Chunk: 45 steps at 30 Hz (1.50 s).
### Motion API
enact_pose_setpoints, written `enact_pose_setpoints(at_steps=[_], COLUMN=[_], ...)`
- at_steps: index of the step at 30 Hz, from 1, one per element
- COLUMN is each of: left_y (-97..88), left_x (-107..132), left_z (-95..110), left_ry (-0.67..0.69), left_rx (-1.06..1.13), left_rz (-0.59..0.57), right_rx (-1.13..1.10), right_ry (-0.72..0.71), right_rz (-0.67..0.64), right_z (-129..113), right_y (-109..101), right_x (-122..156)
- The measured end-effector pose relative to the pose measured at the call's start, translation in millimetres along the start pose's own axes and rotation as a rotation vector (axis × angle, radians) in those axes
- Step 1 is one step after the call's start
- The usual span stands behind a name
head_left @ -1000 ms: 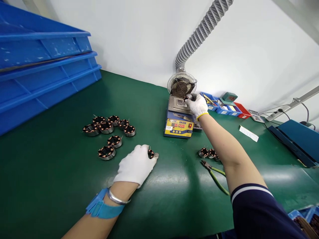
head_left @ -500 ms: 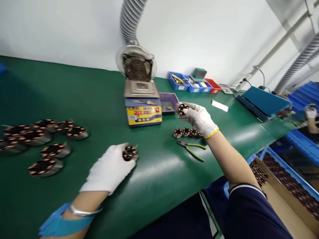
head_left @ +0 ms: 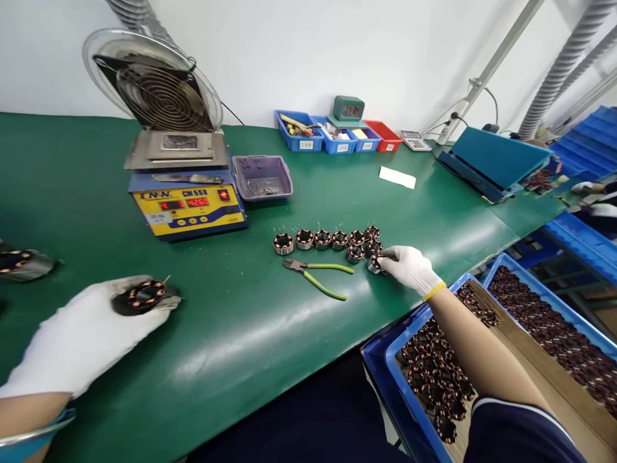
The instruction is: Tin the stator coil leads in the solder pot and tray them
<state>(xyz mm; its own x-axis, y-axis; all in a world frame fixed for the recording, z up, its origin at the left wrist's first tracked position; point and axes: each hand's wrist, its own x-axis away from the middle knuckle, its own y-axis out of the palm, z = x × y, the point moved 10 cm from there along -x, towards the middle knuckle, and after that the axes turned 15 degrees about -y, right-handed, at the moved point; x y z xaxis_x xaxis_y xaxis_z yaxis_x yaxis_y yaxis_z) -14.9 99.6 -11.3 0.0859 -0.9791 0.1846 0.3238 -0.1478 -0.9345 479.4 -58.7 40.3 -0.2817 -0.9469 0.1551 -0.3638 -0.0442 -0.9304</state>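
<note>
My left hand (head_left: pixel 91 328), in a white glove, is closed round a copper-wound motor stator (head_left: pixel 146 294) at the left of the green table, its wire end sticking up. In a white glove with a yellow cuff, my right hand (head_left: pixel 409 267) pinches another stator (head_left: pixel 374 263) low at the table, beside a cluster of stators (head_left: pixel 340 240) with thin wires pointing up. Diagonal cutters (head_left: pixel 321 270) with green handles lie in front of that cluster. Further left, part of one more stator (head_left: pixel 22 265) shows at the picture's edge.
A solder pot (head_left: pixel 190 202) with a fan guard (head_left: pixel 164 96) above it stands at back left. Beside it sits a purple tray (head_left: pixel 263 161). Small blue bins (head_left: pixel 299 143) line the wall. A blue crate (head_left: pixel 409 331) of stators is at lower right; a co-worker's gloved hands (head_left: pixel 602 209) show far right.
My right hand has come down from in front of the purple tray to the stator cluster, with its stator. My left hand still grips its stator. The view has swung to the right.
</note>
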Motion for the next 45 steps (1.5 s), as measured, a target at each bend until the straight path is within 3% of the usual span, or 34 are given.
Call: enact_pose_setpoints(at_steps=[3,5,7,12,17,20,23,25,30,32,34,38,40,43,45], left_y=[-12.5,-15.3,-19.0,-19.4,-26.4,-18.3,-1.7,1.6,-11.6,-13.3,-12.1,-0.7,-6.8,-25.7,-22.4], left_x=[13.0,20.0,22.9,25.6,41.3,43.8,38.4,35.3,32.5,30.9,29.2,35.2,37.7,24.8,21.2], left_z=[10.4,20.3,23.5,26.0,42.7,43.2,35.7,30.4,29.8,31.6,31.2,23.9,18.3,2.4,1.5], left_ry=[-0.094,-0.075,-0.066,0.003,0.221,0.292,0.261,0.240,0.200,0.147,0.103,0.052,0.052,0.034,0.015], left_rx=[-0.004,0.033,0.096,0.219,0.375,0.553,0.695,0.724,0.543,0.442,0.435,0.644,0.863,1.173,1.147], left_rz=[0.039,0.049,0.106,0.219,0.330,0.227,0.051,0.026,0.178,0.166,0.048,-0.455,-0.611,-0.485,-0.388], right_rx=[-0.081,-0.149,-0.231,-0.338,-0.478,-0.607,-0.702,-0.747,-0.760,-0.725,-0.730,-0.910,-0.978,-1.001,-0.991], right_ry=[-0.045,-0.111,-0.217,-0.522,-0.555,-0.588,-0.608,-0.618,-0.647,-0.669,-0.672,-0.613,-0.579,-0.536,-0.525], right_rz=[0.127,0.258,0.292,-0.048,-0.290,-0.307,-0.286,-0.232,0.010,0.081,0.095,0.032,0.005,-0.017,-0.029], right_z=[-8.1,-18.5,-37.1,-126.0,-214.1,-262.0,-300.2,-317.3,-325.0,-322.1,-319.5,-316.1,-315.4,-314.3,-314.2], right_y=[1.3,-0.2,7.3,49.5,87.5,113.0,138.2,148.6,146.5,141.1,139.3,144.9,147.8,149.2,148.9], right_x=[5.0,17.0,30.0,52.7,29.3,-3.8,-28.0,-35.0,-33.8,-31.5,-31.5,-35.7,-36.4,-35.1,-33.8])
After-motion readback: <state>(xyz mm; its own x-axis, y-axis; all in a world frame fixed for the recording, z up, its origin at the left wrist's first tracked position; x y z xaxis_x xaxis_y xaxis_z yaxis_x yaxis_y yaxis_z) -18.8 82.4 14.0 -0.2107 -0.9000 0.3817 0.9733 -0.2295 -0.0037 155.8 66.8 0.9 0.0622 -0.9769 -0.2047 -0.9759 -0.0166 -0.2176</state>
